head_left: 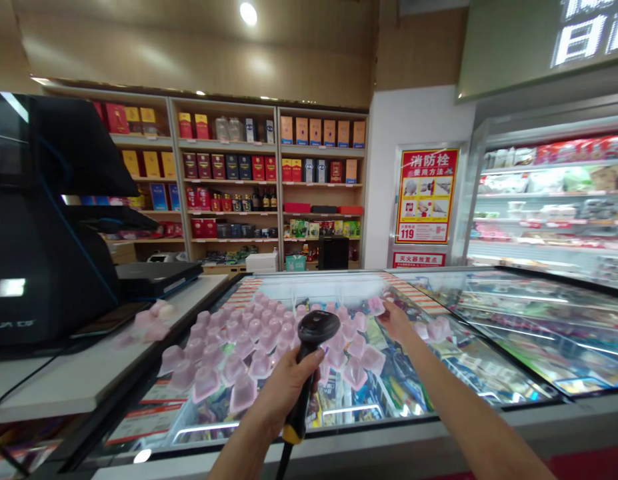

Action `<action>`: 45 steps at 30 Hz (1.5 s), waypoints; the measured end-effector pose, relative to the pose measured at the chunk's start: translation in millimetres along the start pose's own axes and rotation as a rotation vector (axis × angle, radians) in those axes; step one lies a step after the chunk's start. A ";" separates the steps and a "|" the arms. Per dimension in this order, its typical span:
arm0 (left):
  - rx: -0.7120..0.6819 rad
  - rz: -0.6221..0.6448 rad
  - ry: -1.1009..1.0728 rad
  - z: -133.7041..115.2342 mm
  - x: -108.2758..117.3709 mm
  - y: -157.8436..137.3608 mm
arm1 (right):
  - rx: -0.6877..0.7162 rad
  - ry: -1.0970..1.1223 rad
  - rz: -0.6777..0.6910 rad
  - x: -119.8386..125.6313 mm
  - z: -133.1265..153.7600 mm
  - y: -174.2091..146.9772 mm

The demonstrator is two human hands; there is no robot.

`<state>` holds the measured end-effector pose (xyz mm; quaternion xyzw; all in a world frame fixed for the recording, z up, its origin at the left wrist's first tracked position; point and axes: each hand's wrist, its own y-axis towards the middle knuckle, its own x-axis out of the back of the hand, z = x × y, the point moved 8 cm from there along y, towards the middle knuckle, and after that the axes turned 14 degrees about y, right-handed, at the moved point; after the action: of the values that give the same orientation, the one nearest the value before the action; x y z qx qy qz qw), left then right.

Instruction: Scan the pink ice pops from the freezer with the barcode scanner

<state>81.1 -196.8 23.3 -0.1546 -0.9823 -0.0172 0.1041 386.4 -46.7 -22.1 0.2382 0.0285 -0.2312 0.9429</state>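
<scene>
My left hand [293, 383] is wrapped round the handle of a black barcode scanner [319, 327], held upright over the freezer's glass top with its cable hanging down. Farther right and forward, my right hand [397, 321] has its fingertips closed on the edge of a pink jelly cup [375, 306]. Many similar translucent pink cups [243, 393] stand bottom-up in a crowd on the glass, to the left of and behind the scanner. A few more pink cups [433, 329] lie just right of my right forearm. The scanner hides some of the cups.
On the left, a white counter [83, 387] carries a dark checkout machine [49, 233] and a small pile of pink cups [151, 322]. Packaged goods show beneath the freezer glass [509, 327]. Behind are shelves of boxes [229, 167] and a lit chiller [553, 193].
</scene>
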 end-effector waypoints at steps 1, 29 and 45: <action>-0.008 0.018 0.003 -2.1 -1.7 -2.1 | -0.064 0.139 0.018 -6.3 1.3 -3.2; 0.013 0.014 0.003 5.3 -0.9 -8.3 | 0.242 -1.131 -0.036 40.0 24.3 -62.4; -0.022 0.029 0.017 -4.7 -0.1 -24.5 | 0.520 -0.820 0.610 -44.5 71.6 -138.1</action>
<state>74.6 -220.5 27.7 -0.1696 -0.9788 -0.0279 0.1110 280.6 -168.7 -11.6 0.3506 -0.4673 -0.0217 0.8113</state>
